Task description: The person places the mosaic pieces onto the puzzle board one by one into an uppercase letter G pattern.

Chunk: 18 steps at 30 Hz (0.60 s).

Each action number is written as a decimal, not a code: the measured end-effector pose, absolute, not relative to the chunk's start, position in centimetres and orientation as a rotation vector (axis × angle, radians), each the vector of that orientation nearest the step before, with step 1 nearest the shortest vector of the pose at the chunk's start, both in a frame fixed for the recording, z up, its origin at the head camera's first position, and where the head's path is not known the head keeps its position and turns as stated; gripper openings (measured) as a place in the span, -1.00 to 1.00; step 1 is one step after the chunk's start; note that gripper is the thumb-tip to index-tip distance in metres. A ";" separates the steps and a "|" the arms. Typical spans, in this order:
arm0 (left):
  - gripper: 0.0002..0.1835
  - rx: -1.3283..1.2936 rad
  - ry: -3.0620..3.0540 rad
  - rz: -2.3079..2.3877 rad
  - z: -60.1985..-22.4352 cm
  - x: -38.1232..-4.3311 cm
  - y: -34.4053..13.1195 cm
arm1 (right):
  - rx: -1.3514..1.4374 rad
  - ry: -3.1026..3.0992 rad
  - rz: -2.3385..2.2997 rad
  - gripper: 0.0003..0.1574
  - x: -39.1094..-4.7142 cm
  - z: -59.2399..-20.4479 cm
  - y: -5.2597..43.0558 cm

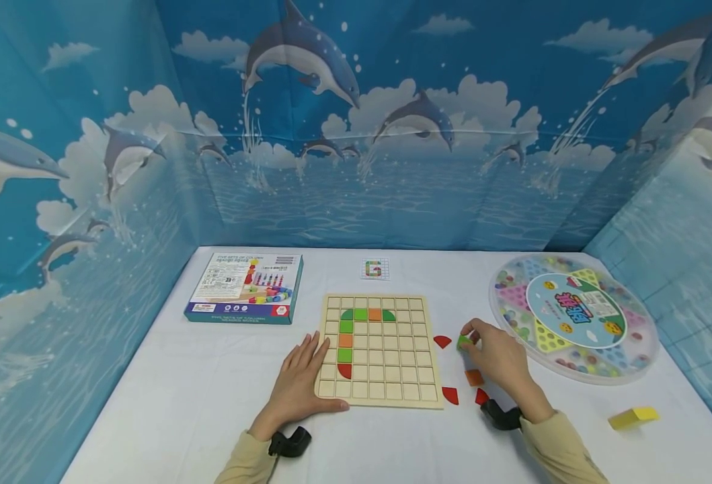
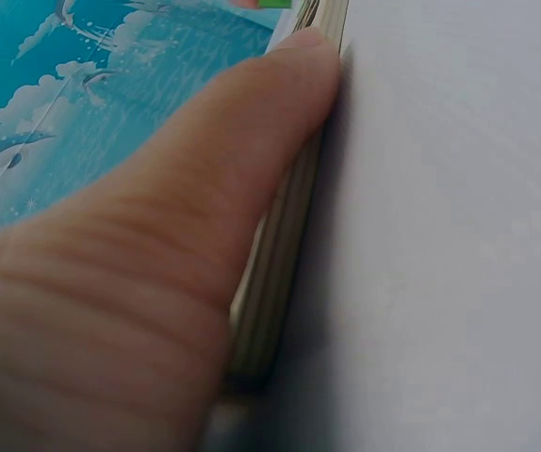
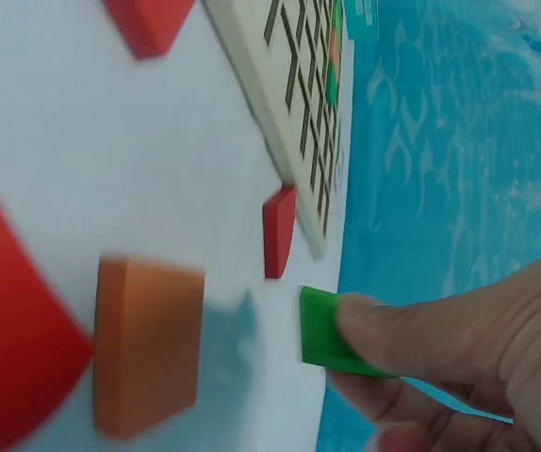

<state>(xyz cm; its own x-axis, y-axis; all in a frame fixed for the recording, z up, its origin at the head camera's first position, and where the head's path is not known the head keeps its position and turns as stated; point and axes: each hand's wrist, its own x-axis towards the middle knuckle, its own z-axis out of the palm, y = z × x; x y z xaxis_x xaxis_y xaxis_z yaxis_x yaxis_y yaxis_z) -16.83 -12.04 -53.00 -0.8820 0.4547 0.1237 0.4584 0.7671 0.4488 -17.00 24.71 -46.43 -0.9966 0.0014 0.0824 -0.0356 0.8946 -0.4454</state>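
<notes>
The wooden grid board (image 1: pixel 392 370) lies on the white table. My left hand (image 1: pixel 298 380) rests at its left side, fingers straight along the edge and thumb (image 2: pixel 252 113) against the near edge. Between thumb and fingertips, my right hand (image 1: pixel 501 356) pinches a green square tile (image 3: pixel 319 330) just right of the board. On the board, green and orange squares form a row and a column, with green quarter-round pieces at the row's ends and a red quarter-round piece (image 1: pixel 345 370) at the column's bottom. Near my right hand lie an orange square tile (image 1: pixel 474 378) and red quarter-round pieces (image 1: pixel 450 395).
A small pattern card (image 1: pixel 375 269) lies beyond the board. A boxed toy set (image 1: pixel 243 289) stands at the back left. To the right are a round clear game case (image 1: pixel 573 316) with colored marbles and a yellow block (image 1: pixel 633 418). A dolphin-print curtain surrounds the table.
</notes>
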 end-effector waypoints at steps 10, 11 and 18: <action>0.29 -0.749 -2.970 -0.742 -53.1 -16.9 -12.0 | 0.306 -2.817 0.779 -0.78 -16.4 -46.8 19.9; 0.29 -0.750 -2.970 -0.740 -53.1 -16.9 -12.0 | 0.340 -2.811 0.793 -0.76 -16.4 -46.9 19.3; 0.28 -0.777 -2.928 -0.747 -53.1 -16.9 -12.0 | 0.447 -2.848 0.903 -0.70 -16.3 -47.6 15.7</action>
<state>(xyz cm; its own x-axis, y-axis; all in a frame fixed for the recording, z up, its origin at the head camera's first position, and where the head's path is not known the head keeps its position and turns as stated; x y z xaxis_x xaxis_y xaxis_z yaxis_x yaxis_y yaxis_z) -16.90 -12.02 -53.10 -0.8757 0.4623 0.1392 0.4725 0.7612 0.4442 -16.30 15.66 -47.59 -0.9491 -0.2419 0.2016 -0.3139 0.7783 -0.5439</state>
